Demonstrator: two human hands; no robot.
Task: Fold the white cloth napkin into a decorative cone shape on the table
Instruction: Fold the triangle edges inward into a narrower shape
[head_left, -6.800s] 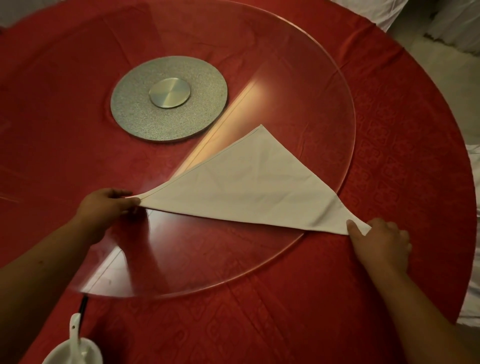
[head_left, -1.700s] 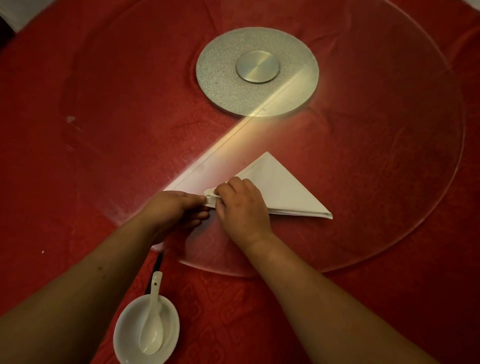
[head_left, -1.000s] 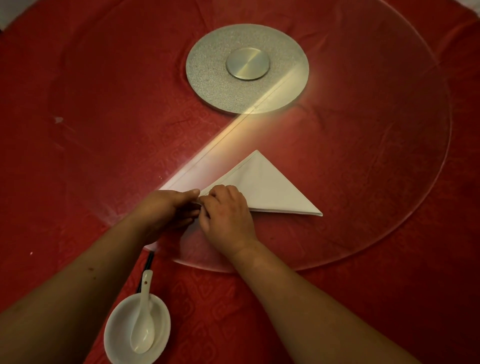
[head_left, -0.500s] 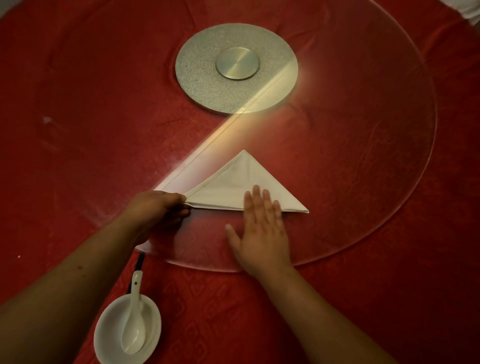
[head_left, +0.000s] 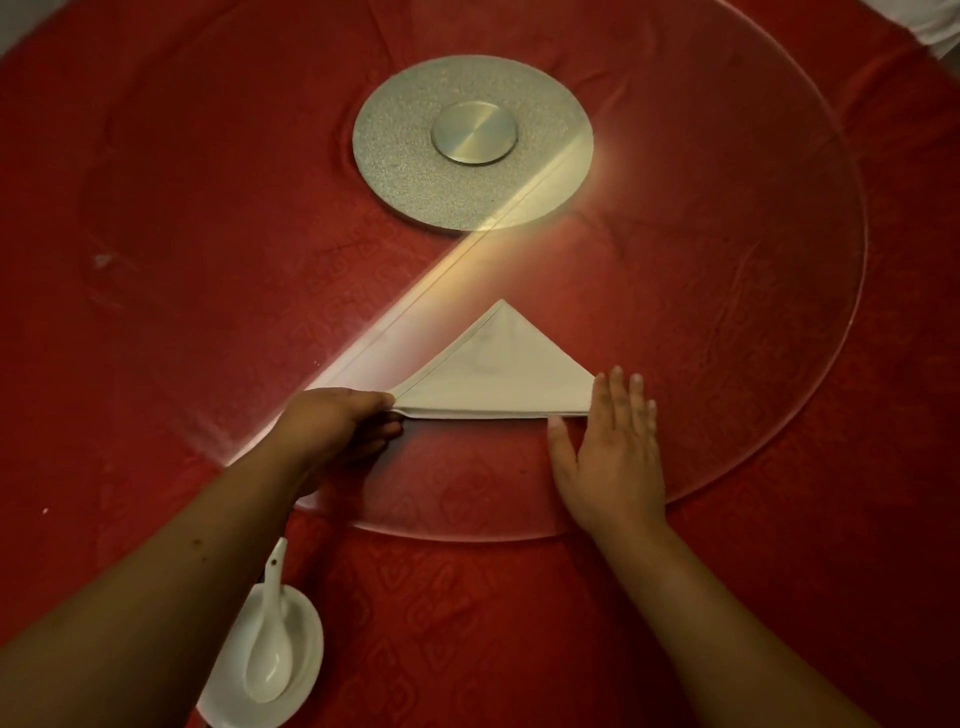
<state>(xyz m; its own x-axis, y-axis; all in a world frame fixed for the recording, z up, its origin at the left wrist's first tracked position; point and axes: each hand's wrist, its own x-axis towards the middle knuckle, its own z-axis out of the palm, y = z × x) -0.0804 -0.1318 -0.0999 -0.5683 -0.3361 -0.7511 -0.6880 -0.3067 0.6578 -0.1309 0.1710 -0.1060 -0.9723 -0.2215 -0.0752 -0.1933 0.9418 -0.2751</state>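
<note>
Fingers (head_left: 376, 402) of the left hand (head_left: 332, 423) are pinching shut on the left corner of the white napkin (head_left: 496, 374), which is lying as a flat folded triangle on the glass turntable (head_left: 779, 312), lower centre of frame. Right hand (head_left: 613, 447) is pressing flat, fingers extended and gripping nothing, over the right corner. White bowl (head_left: 306, 654) with spoon (head_left: 267, 639) is sitting at lower left.

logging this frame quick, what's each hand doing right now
Left hand: closed, pinching the left corner of the folded white cloth napkin.
Right hand: open and flat, fingers at the napkin's right corner, holding nothing.
</note>
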